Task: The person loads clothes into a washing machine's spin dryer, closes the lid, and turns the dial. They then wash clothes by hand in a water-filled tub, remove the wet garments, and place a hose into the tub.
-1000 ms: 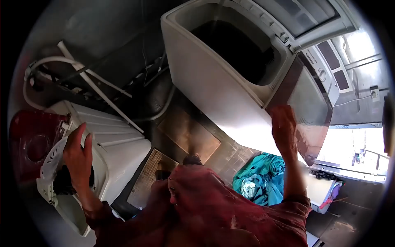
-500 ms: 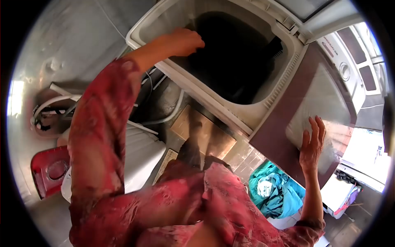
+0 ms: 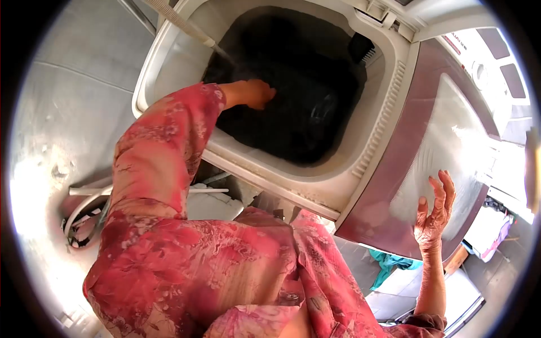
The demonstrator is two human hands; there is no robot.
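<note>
- We see the tub open, dark contents inside.
- Lid beside the tub; right hand over it, fingers spread, nothing held.
- Left hand has just come into the tub, so work's there now; fingers curled, we can't tell if gripping.

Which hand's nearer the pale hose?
Left. The left hand reaches into the tub, near the pale hose; the right hand is farther off, over the maroon-edged lid.

Pink-red floral sleeve, maroon-bordered lid
</note>
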